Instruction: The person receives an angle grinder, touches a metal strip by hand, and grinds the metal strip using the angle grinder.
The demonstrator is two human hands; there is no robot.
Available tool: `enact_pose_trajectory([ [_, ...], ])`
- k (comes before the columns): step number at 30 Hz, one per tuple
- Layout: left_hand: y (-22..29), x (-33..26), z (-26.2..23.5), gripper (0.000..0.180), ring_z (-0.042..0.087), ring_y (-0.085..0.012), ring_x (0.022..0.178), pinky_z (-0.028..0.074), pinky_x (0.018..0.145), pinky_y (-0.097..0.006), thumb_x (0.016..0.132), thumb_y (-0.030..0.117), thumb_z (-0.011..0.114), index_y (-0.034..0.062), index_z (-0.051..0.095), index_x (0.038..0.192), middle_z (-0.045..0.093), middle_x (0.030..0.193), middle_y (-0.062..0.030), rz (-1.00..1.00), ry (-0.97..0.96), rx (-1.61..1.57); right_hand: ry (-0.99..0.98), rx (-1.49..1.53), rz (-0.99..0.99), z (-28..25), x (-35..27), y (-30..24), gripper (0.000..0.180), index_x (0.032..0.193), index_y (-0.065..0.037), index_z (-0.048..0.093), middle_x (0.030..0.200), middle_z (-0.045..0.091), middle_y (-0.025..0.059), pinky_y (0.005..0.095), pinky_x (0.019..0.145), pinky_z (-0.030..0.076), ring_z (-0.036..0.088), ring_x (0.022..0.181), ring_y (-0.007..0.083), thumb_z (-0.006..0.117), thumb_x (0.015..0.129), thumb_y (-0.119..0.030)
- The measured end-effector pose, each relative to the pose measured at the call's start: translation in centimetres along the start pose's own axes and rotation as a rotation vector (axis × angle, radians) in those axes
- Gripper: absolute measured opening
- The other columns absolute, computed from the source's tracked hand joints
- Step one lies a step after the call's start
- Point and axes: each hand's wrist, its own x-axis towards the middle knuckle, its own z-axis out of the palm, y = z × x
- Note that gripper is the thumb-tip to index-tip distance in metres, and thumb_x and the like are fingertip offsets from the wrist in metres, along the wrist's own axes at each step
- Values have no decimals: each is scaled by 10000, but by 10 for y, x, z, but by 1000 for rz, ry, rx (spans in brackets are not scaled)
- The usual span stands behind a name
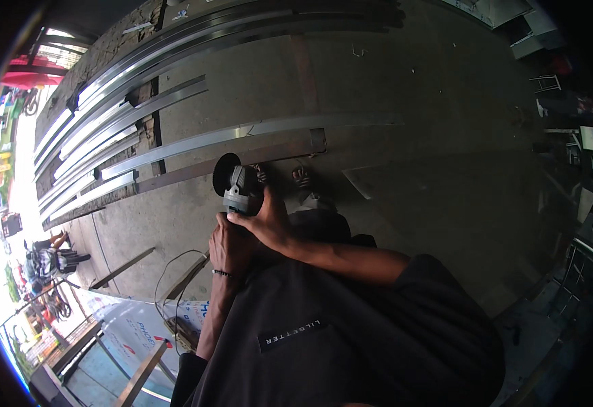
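An angle grinder (240,195) with a grey head and a black disc (226,174) is held out in front of my body, its disc toward the metal lengths on the floor. My right hand (271,222) is closed round the grinder's body from the right, thumb across its near side. Just below, my left hand (227,245), with a dark beaded bracelet (221,273) at the wrist, has its fingers curled at the tool's near end. The fingertips and much of the grinder's handle are hidden. A metal strip (205,141) lies on the floor beyond the disc.
Several long metal profiles (174,42) lie across the floor at the far left. A brown flat bar (242,156) is close to my feet (301,178). A thin cable (164,271) loops beside a printed sheet (133,325) and wooden pieces at lower left. Parked motorcycles (50,263) stand outside.
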Motion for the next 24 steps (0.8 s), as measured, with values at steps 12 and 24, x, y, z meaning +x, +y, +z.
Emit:
enact_pose_trajectory([
  [12,-12,2,8,444,679,-532,922,518,746,-609,892,286,700,24,434,1133,697,941,-324,52,18,-45,-25,-37,-5,1,2,-5,857,1321,86,493,1234,606,246,443,1044,486,620,1180,359,937,727,-342],
  [24,-21,6,17,425,684,-533,922,523,754,-600,907,279,689,29,421,1122,698,962,-329,22,-9,-31,-1,-27,31,3,6,7,841,1237,99,499,1150,627,237,431,967,528,654,1080,335,938,712,-389],
])
